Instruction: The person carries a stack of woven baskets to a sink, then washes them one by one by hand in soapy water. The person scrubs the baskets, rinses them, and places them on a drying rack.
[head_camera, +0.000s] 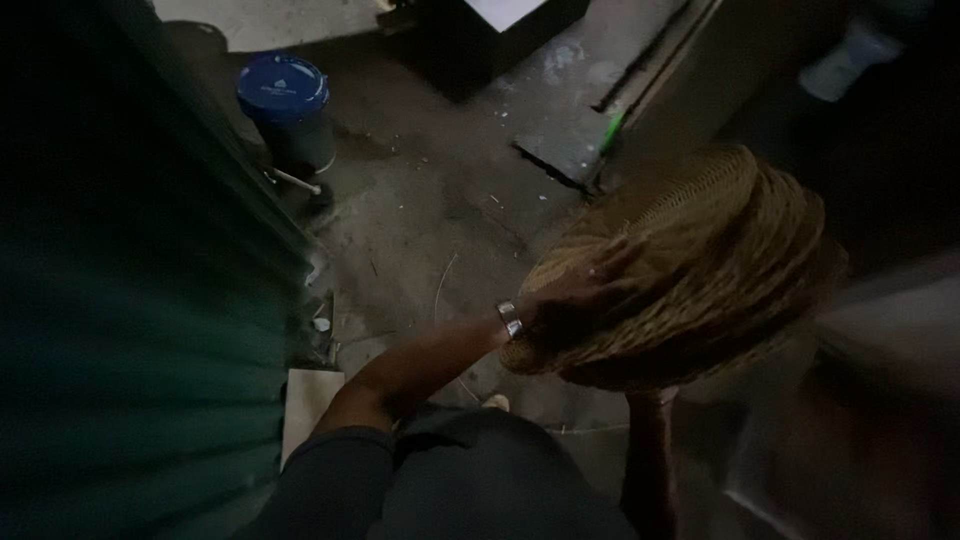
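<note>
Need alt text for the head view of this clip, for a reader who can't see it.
Seen from above in dim light, a person's left hand rests on a round woven straw basket, while the right hand is hidden beneath it. Beyond, on the dirty concrete floor, stands a blue-lidded bucket.

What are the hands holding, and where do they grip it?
A woven straw basket. The left hand lies spread on its outer side; the right hand is under it and mostly hidden, so its grip cannot be told.

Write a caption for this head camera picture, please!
Left hand rests on a woven straw basket, right hand hidden beneath it, above a dusty concrete floor.
</note>
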